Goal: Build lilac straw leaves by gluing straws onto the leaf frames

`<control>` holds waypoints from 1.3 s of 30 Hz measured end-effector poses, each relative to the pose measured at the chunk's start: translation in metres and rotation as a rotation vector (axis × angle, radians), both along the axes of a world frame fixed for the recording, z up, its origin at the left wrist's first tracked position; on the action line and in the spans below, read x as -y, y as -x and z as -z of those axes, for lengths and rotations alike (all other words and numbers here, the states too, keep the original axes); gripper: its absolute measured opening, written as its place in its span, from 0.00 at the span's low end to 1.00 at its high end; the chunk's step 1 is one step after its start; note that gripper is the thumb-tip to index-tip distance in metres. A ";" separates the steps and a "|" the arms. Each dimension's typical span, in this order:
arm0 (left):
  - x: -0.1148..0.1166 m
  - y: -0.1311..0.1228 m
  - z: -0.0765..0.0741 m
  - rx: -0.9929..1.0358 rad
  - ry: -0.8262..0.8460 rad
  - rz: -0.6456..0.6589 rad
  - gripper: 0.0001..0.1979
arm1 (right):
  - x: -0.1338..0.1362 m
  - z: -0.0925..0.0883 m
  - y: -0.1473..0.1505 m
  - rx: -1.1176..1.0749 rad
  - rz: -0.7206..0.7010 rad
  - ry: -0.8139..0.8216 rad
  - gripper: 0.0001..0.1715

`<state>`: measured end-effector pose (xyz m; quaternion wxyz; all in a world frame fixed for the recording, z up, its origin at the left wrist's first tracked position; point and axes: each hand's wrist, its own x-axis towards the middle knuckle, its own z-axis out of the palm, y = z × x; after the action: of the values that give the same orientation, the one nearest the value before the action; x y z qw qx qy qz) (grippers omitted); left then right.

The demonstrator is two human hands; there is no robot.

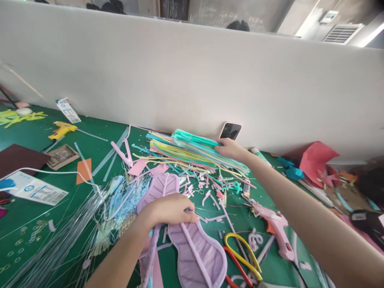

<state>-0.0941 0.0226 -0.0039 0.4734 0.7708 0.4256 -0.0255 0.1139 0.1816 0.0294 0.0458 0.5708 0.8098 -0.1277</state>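
Note:
My left hand (171, 209) rests closed on the narrow waist of a lilac butterfly-shaped piece (196, 252), its fingers pinched against the central rib. My right hand (229, 149) reaches far across the green mat (27, 228) and lies on a pile of long coloured strips (183, 154) in teal, yellow and pink, its fingers spread flat over them. Whether it grips any strip is hidden. Short cut scraps (207, 186) of the same strips litter the mat between both hands.
A pink glue gun (277, 228) lies at right, a yellow glue gun (61, 129) at far left. Scissors with yellow and red handles (243, 256) sit in front. A phone (230, 131) leans on the white partition (180, 76). Thin wires (57, 240) and red paper (316, 160) flank the work.

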 end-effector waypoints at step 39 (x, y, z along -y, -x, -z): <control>-0.020 0.076 0.002 -0.450 -0.551 -0.650 0.12 | -0.025 0.012 0.057 -0.043 -0.180 -0.038 0.21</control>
<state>-0.1701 0.0428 -0.0063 0.1313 0.6700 0.7272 0.0712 0.0567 0.2067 0.0178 0.0288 0.4938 0.8608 -0.1198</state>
